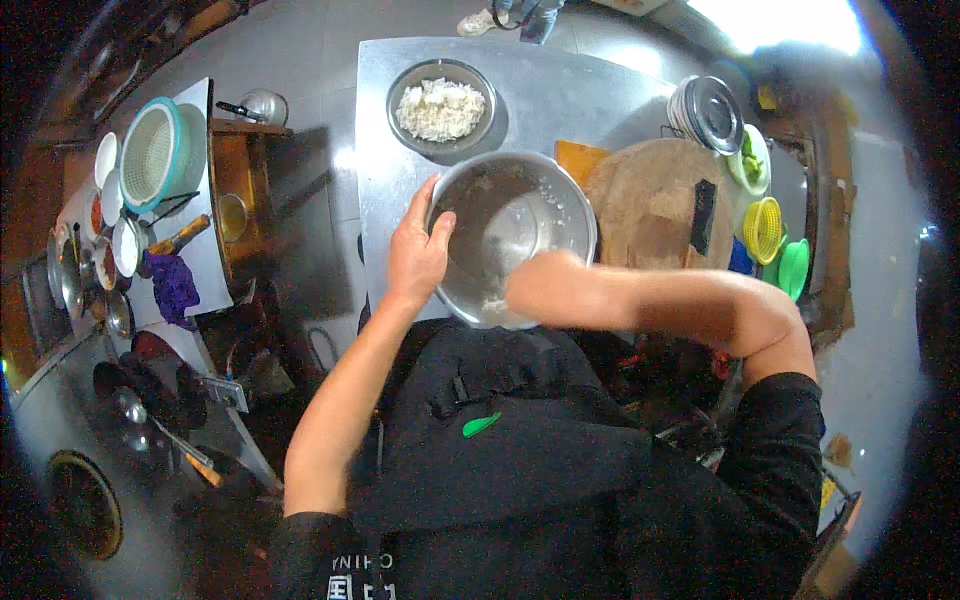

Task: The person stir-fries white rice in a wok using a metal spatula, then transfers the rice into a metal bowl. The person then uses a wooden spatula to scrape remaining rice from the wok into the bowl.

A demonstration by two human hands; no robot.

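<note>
A deep round metal pot (pixel 480 199) sits at the near edge of the metal table (pixel 570 86), tilted slightly towards me. My left hand (pixel 417 259) grips its left rim, with the thumb at the inner side and the fingers along the outside. Down inside the pot, near the wall closest to me, is my right hand (pixel 549 285). It is bent and a little blurred, and its fingertips are hidden. A few white grains cling to the pot's inner wall. Just beyond the pot stands a metal bowl (pixel 484 124) holding a mound of cooked white rice (pixel 441 109).
A round wooden chopping block (pixel 637 195) with a dark cleaver (pixel 703 217) lies right of the pot. Stacked plates (pixel 709 116), a yellow basket (pixel 763 230) and a green basket (pixel 793 268) stand farther right. On the left are a colander (pixel 150 154) and a wok (pixel 135 409). Another person's shoe (pixel 480 22) shows beyond the table.
</note>
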